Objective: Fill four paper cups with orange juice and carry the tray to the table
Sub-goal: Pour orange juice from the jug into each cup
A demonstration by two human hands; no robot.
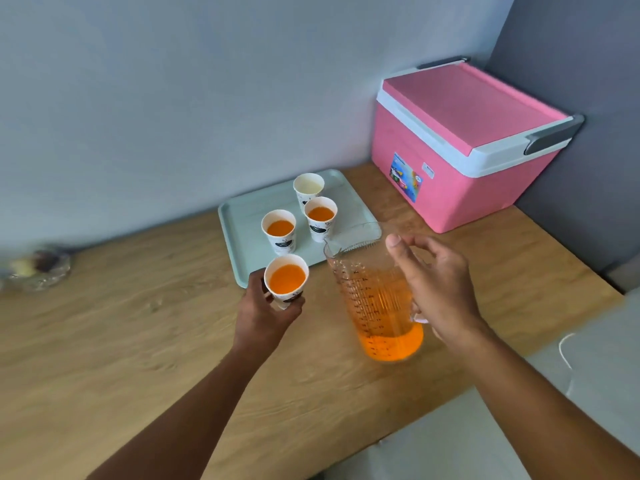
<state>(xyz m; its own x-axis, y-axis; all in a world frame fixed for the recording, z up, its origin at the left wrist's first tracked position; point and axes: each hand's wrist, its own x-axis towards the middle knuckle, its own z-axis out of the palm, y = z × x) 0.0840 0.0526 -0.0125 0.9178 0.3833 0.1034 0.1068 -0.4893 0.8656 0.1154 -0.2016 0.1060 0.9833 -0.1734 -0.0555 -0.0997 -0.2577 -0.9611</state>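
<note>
Your left hand (pixel 268 306) is gripping a brimming paper cup (pixel 286 278), right hand (pixel 433 282) hanging slack beside the jug (pixel 375 299); squeezing risks slopping juice

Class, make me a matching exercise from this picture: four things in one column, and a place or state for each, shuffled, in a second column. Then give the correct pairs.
Things
1. Cup at the back of the tray
2. Cup in the left hand
3. Measuring jug
4. Cooler box

Places or states
A. Clear, with orange juice low in it, on the wooden counter
B. Pink, lid closed, in the corner
C. No orange juice in it
D. Filled with juice, held at the tray's near edge

Pairs: 1-C, 2-D, 3-A, 4-B
</note>
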